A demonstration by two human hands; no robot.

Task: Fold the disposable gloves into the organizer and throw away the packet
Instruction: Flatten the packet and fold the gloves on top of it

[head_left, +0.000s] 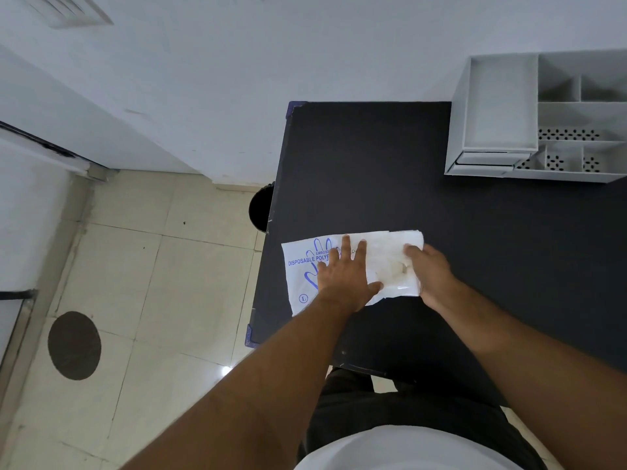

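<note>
Black table (390, 171) sits against a white wall (305, 45). Dark bin (260, 208) tucked at its 9 o'clock edge, round floor drain cover (74, 345) way over left on beige tiles (163, 300).

white printed packet (298, 276) flat on table, grey organizer (502, 106) empty

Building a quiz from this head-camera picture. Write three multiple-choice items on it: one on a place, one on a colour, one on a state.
1. Where does the organizer stand?
A. far right of the table
B. on the floor
C. under the packet

2. What colour is the table top?
A. white
B. black
C. green

3. What is the left hand doing?
A. hanging in the air
B. lying flat on the packet
C. reaching into the organizer

Answers: 1 A, it sits at the table's far right against the wall. 2 B, the bare top is black. 3 B, its palm is spread on the packet while the right hand grips the other end.
</note>
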